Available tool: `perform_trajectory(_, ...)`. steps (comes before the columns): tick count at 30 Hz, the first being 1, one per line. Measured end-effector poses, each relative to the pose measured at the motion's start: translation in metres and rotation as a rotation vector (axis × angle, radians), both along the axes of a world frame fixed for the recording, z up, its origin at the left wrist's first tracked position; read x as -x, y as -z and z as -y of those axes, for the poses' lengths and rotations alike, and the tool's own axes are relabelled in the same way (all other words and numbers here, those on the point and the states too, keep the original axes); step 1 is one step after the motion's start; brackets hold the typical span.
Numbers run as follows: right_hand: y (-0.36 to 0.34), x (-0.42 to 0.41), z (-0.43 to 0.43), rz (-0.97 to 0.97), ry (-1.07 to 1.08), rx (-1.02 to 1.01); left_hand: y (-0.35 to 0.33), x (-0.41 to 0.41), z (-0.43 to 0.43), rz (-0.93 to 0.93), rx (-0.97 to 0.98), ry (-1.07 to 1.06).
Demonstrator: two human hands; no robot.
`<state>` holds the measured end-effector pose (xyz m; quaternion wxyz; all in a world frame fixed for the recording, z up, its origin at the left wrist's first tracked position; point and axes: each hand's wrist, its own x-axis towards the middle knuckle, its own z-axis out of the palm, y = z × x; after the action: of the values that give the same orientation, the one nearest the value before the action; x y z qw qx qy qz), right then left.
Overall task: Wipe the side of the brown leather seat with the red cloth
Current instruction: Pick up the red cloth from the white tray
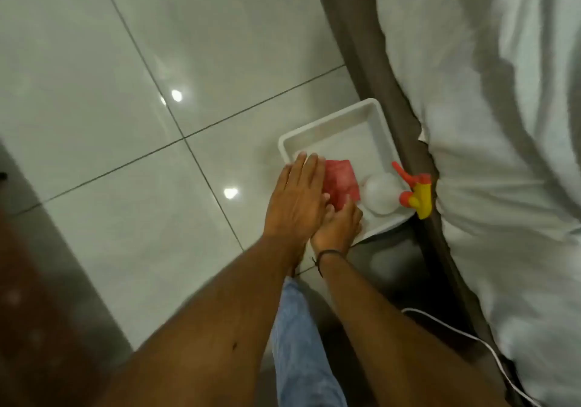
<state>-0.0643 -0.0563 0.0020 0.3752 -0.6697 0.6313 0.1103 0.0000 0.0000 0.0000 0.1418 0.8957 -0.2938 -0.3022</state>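
Now | hands (314,208) flat on soft, perhaps folded red cloth (341,182)

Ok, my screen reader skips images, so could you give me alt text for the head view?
Both hands, left hand and right hand, reach onto a red cloth in a white tray on a tiled floor, beside a spray bottle and white bedding.

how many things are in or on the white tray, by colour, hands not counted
red: 1, the red cloth, lying in the white tray under both hands
white with red and yellow: 1, the spray bottle, white body with a red and yellow trigger head
total: 2
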Motion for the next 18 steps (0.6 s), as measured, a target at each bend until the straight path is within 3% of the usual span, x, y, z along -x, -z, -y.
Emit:
perform_trajectory(3,0.023,-0.017,0.034,0.063,0.413,-0.138,0.015,-0.028,0.048,-0.012,-0.158,0.110)
perform_trajectory(6,0.040,-0.027,0.058,0.078,0.656,-0.296,0.028,-0.037,0.076,-0.111,-0.307,0.038)
perform_trajectory(11,0.064,-0.024,0.074,0.211,0.930,-0.529,0.047,-0.038,0.089,-0.126,-0.284,-0.012)
perform_trajectory(13,0.065,-0.016,0.076,0.252,0.943,-0.560,0.045,-0.042,0.089,-0.218,-0.255,-0.043)
perform_trajectory(16,0.049,-0.001,0.067,0.237,0.731,-0.376,0.029,-0.047,0.073,-0.332,-0.119,-0.202)
perform_trajectory(18,0.029,0.005,0.057,0.385,0.709,-0.341,0.010,-0.046,0.050,-0.400,0.006,-0.320)
